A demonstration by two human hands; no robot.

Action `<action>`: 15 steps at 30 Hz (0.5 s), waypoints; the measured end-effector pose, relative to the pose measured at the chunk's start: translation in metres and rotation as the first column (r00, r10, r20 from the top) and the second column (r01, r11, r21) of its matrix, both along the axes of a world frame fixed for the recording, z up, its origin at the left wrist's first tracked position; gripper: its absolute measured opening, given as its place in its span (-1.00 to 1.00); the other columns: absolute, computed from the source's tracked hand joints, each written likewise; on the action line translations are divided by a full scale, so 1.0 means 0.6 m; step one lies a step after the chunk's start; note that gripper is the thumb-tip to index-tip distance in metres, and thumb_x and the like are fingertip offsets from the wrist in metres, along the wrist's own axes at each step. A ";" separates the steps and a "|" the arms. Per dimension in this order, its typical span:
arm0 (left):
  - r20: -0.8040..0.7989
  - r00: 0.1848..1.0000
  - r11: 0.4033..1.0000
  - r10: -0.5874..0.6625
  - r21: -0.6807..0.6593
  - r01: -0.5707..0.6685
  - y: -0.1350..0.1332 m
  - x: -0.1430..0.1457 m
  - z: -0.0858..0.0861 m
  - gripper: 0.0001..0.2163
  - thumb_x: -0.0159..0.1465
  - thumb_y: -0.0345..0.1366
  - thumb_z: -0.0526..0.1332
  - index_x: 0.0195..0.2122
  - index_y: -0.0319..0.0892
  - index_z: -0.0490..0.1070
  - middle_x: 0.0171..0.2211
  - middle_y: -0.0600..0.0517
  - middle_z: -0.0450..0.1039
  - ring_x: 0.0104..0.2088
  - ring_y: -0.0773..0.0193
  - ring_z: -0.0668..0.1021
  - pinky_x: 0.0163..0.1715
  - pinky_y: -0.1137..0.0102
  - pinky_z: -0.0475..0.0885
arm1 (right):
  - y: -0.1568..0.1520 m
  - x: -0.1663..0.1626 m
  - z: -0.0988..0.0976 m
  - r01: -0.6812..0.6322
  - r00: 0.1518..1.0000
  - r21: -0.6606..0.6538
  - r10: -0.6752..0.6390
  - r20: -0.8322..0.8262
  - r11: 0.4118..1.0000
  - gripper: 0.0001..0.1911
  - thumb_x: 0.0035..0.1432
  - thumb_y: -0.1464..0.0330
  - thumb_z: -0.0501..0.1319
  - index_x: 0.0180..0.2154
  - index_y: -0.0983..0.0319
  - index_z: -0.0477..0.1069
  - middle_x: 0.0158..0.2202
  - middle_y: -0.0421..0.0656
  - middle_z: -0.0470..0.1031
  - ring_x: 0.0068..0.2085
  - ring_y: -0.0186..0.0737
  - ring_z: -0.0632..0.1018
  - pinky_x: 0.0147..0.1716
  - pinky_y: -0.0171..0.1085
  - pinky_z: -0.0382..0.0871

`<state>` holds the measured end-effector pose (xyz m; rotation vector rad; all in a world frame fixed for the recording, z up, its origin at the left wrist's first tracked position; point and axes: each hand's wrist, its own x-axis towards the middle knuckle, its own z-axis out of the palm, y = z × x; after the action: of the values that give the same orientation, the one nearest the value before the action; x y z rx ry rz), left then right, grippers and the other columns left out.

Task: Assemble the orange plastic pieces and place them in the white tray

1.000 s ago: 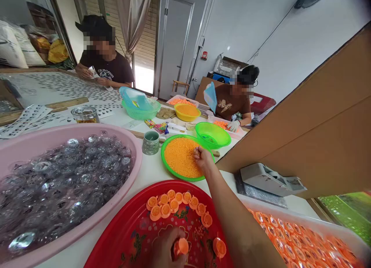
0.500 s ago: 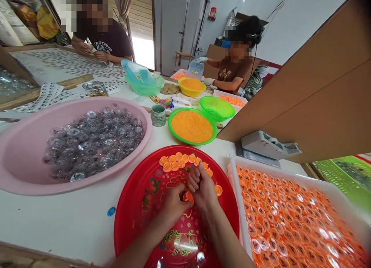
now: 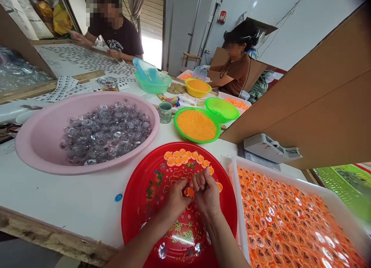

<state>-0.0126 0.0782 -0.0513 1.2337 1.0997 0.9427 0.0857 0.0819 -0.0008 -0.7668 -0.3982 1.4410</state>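
Observation:
My left hand (image 3: 177, 200) pinches a small round orange plastic piece (image 3: 189, 192) between thumb and fingers, above the red tray (image 3: 131, 206). Close beside it, my right hand (image 3: 208, 192) is closed, its fingers curled toward the palm and its thumb pointing up. Whatever those curled fingers may hold is hidden. Beyond both hands, several orange pieces with yellow-orange centres (image 3: 177, 161) lie in an arc along the tray's far side. A few clear shiny caps (image 3: 162, 251) rest at the tray's near end.
On the left stands a pink basin (image 3: 37, 144) of clear printed caps. A white bin (image 3: 240, 206) of capped orange pieces is at right. Behind the tray are a green bowl of orange granules (image 3: 197, 125), a mug (image 3: 165, 113) and a cardboard panel (image 3: 313, 101). Two people work across the table.
The camera view has shifted, moving the scene slightly right. My hands stay together over the tray with the orange piece. The person at far left has stretched out a hand.

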 end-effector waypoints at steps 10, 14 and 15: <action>0.005 1.000 0.999 -0.013 -0.031 0.014 0.003 -0.004 0.005 -0.86 -0.11 -0.53 0.20 -0.50 -0.19 0.39 -0.51 0.12 0.34 -0.42 0.28 0.38 -0.38 0.44 0.25 | 0.007 0.005 0.004 0.017 0.992 -0.045 -0.011 0.127 0.999 -0.38 0.15 -0.03 0.20 -0.63 0.20 -0.05 -0.68 -0.39 -0.13 -0.65 -0.44 -0.04 -0.69 -0.39 -0.02; -0.007 1.000 0.998 -0.001 -0.068 0.000 0.000 -0.011 0.002 -0.80 -0.12 -0.52 0.20 -0.43 -0.19 0.44 -0.43 0.09 0.38 -0.36 0.24 0.42 -0.33 0.41 0.28 | 0.062 0.029 0.031 0.027 0.813 -0.002 -0.020 0.582 1.000 -0.34 0.12 -0.21 0.02 -0.61 0.14 -0.17 -0.69 -0.41 -0.17 -0.68 -0.42 -0.06 -0.76 -0.38 -0.04; -0.007 1.000 0.997 -0.001 -0.082 0.000 0.000 -0.013 0.001 -0.77 -0.12 -0.51 0.21 -0.39 -0.20 0.46 -0.40 0.06 0.41 -0.33 0.22 0.43 -0.30 0.39 0.30 | 0.088 0.036 0.041 0.029 0.758 0.014 -0.031 0.652 0.999 -0.35 0.11 -0.23 -0.01 -0.61 0.13 -0.16 -0.69 -0.41 -0.17 -0.69 -0.42 -0.06 -0.76 -0.37 -0.04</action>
<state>-0.0204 0.0781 -0.0506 1.1712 1.1332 0.8849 0.1072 0.1349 0.0238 -1.2705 -0.9207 1.1004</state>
